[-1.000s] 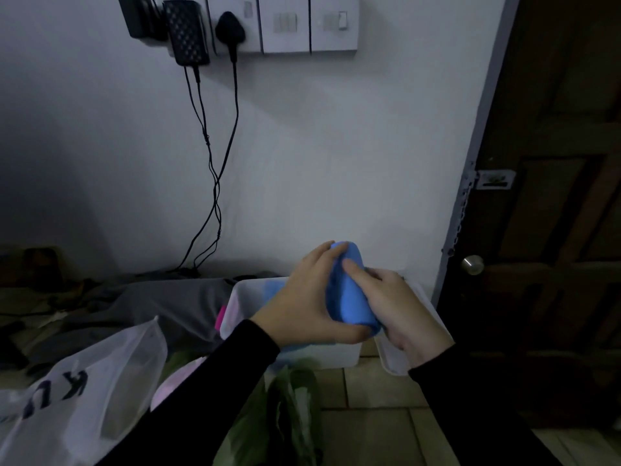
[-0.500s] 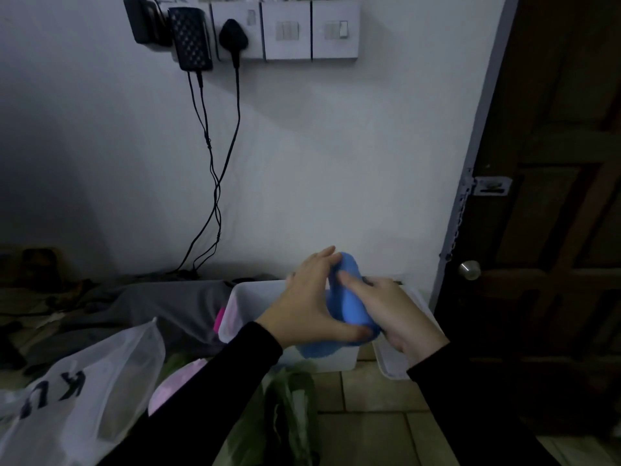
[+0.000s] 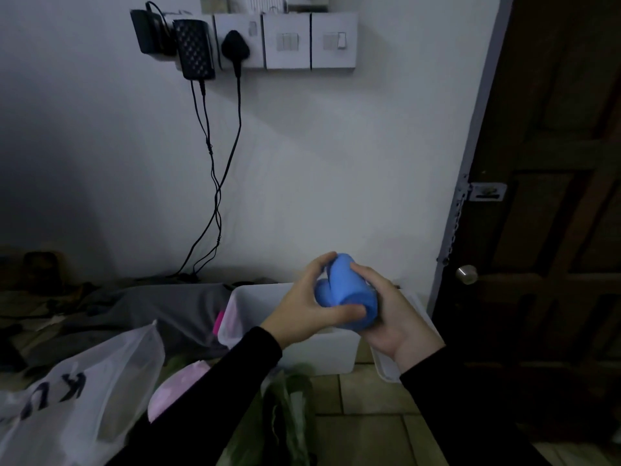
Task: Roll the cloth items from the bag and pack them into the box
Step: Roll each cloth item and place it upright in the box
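2 hands met at the centre right of the frame around 1 rolled blue cloth (image 3: pixel 347 292). The left hand (image 3: pixel 311 302) wrapped the roll from the left, fingers curled over its top and thumb pressed along its lower edge. The right hand (image 3: pixel 391 312) cupped the roll from the right and below, palm turned up, with fingertips on the upper side. Both hands clasped the cloth firmly, and both arms wore black sleeves (image 3: pixel 215 398).

The roll was held in the air above the white box (image 3: pixel 322 354), which stood on the tiled floor (image 3: pixel 363 428) just below and behind the hands, close to the wall (image 3: pixel 319 156). Something pink (image 3: pixel 219 322) showed against the box's left wall. A white lid or tray (image 3: pixel 386 368) leaned beside the box's right edge, partly hidden by the right wrist.

At the lower left lay a translucent plastic bag (image 3: pixel 84 398) with dark lettering. A pale pink cloth (image 3: pixel 178 385) sat just right of it, and a green cloth (image 3: pixel 289 415) lay at the bottom centre, in front of the box. A grey fabric heap (image 3: pixel 161 307) stretched along the wall to the left of the box.

At the upper left, 3 plugs with black cables (image 3: pixel 215 183) hung from a row of wall sockets and switches (image 3: pixel 285 40). A dark wooden door (image 3: pixel 554 196) with a round knob (image 3: pixel 466 274) filled the right side.
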